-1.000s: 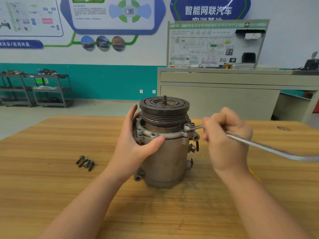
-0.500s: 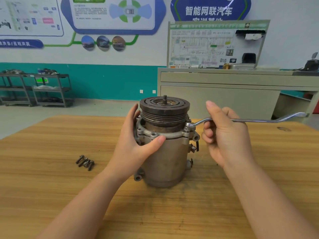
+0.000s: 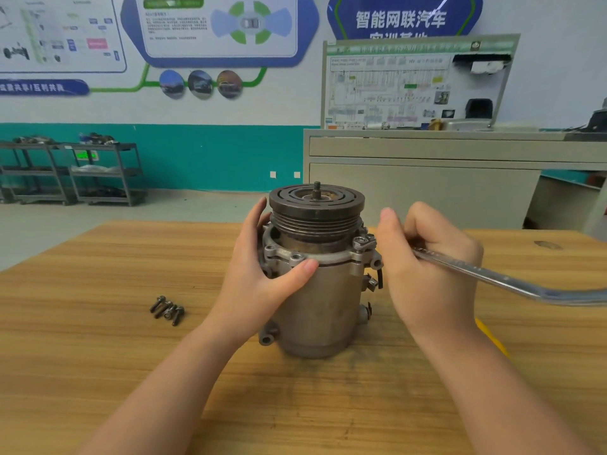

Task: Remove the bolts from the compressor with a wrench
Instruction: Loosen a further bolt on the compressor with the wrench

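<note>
Four dark bolts [image 3: 167,311] already lie on the wooden table [image 3: 98,356], left of the compressor [image 3: 320,290]; I judge at least one remains, under the wrench [image 3: 492,277] head at the right flange. My left hand [image 3: 262,277] clasps the rough grey metal cylinder, standing upright mid-table. My right hand [image 3: 427,274] grasps the shiny bent steel handle.

A compressor [image 3: 320,290] stands upright near the middle of a table [image 3: 98,356], with a cluster of loose bolts [image 3: 167,311] lying on the table to its left. The left hand [image 3: 262,280] wraps its left side, and the right hand [image 3: 427,274] is just right of it, holding a wrench [image 3: 492,277] that extends rightward. Behind the table stand a cabinet [image 3: 427,188] at right and shelving racks [image 3: 72,172] at far left.
</note>
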Tool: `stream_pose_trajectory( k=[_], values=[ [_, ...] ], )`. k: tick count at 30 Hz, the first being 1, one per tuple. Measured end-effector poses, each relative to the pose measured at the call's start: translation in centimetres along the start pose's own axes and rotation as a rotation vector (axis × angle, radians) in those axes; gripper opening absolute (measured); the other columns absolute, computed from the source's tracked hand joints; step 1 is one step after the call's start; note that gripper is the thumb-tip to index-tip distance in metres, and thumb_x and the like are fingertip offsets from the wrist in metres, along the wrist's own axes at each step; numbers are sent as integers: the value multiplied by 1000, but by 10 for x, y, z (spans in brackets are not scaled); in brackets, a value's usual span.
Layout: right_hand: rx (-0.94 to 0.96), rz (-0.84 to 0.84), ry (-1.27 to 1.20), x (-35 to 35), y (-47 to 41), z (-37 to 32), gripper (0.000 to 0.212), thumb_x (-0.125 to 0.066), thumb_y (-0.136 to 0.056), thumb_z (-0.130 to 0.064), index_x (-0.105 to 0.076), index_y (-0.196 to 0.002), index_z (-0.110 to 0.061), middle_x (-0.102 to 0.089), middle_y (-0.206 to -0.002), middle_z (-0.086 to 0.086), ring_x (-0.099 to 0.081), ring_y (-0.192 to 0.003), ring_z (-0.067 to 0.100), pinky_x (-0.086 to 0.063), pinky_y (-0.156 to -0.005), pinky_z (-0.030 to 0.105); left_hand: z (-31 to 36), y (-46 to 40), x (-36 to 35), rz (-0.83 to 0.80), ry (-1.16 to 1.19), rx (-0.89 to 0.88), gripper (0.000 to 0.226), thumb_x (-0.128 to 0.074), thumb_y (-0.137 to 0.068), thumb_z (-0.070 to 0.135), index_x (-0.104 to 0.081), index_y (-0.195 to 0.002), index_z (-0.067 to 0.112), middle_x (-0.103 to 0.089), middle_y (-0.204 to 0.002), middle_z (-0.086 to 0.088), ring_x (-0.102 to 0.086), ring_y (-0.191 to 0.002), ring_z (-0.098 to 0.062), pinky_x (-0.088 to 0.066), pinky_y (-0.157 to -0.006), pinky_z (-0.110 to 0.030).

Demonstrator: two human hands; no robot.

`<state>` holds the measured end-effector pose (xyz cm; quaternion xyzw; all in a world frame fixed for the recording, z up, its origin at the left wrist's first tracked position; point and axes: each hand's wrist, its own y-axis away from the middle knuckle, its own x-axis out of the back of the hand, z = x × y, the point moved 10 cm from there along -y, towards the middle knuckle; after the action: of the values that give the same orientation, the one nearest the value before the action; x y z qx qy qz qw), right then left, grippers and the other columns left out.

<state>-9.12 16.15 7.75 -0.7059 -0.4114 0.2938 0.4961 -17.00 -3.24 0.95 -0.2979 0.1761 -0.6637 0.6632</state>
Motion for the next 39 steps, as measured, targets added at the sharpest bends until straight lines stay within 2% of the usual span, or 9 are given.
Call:
stream_pose_trajectory(
  k=[3,8,12,16,22,25,29,33,39],
  values=[
    [-145,-82,-110,1,-6,26,43,-57,-90,-20,-38,-51,-15,-48,-52,8,-44,-41,13,-31,-42,20,0,0,0,-1,-6,2,92,-77,-66,53,-25,-142,50,-44,-130,43,-44,-126,13,-41,-96,-7],
    [-865,-301,-720,-37,3,92,36,-67,-84,-21,-48,-53,-22,-56,-47,4,-45,-32,9,-31,-34,14,1,0,0,8,-18,-3,95,-78,-70,44,-24,-149,42,-42,-140,29,-44,-127,13,-41,-98,-8],
    [-1033,-181,-1006,-44,15,102,20,-67,-81,-29,-56,-72,-15,-55,-52,0,-45,-35,4,-31,-33,13,2,0,-1,10,-7,-4,97,-77,-65,52,-26,-146,43,-43,-138,30,-44,-126,14,-40,-95,-6],
    [-977,74,-902,-15,15,108,28,-71,-76,-33,-48,-69,-19,-52,-49,-1,-39,-32,6,-27,-31,15,1,0,0,15,-11,-4,93,-79,-70,44,-25,-146,43,-42,-136,32,-44,-124,15,-40,-93,-4],
    [-757,42,-599,-8,9,79,44,-69,-79,-42,-43,-50,-24,-52,-43,2,-40,-29,11,-28,-35,15,1,1,0,11,-6,2,96,-80,-68,45,-25,-147,42,-45,-133,36,-46,-125,12,-41,-94,-6],
    [-520,15,-372,-1,3,53,47,-69,-84,-43,-43,-51,-22,-55,-45,4,-44,-30,11,-33,-37,15,1,1,0,1,-17,8,95,-80,-68,45,-25,-146,45,-46,-129,42,-45,-125,14,-42,-95,-7],
    [-44,14,-29,1,-2,-1,52,-67,-89,-35,-38,-52,-11,-40,-40,-5,-40,-41,5,-31,-43,15,4,1,-1,-4,-19,3,101,-77,-66,51,-24,-151,37,-44,-142,23,-46,-130,4,-44,-108,-27],
    [258,-27,200,-13,6,-36,48,-62,-94,-26,-31,-59,-21,-31,-50,-10,-29,-44,11,-29,-38,27,6,1,-2,-8,-6,-7,102,-76,-66,50,-24,-152,32,-46,-142,19,-48,-130,1,-45,-107,-29],
    [-304,2,-339,-1,0,39,47,-60,-90,-26,-35,-50,-24,-34,-43,-3,-36,-40,4,-32,-44,14,3,1,0,-9,-20,6,99,-75,-64,56,-24,-148,43,-43,-136,35,-45,-128,9,-43,-102,-14]
  ],
)
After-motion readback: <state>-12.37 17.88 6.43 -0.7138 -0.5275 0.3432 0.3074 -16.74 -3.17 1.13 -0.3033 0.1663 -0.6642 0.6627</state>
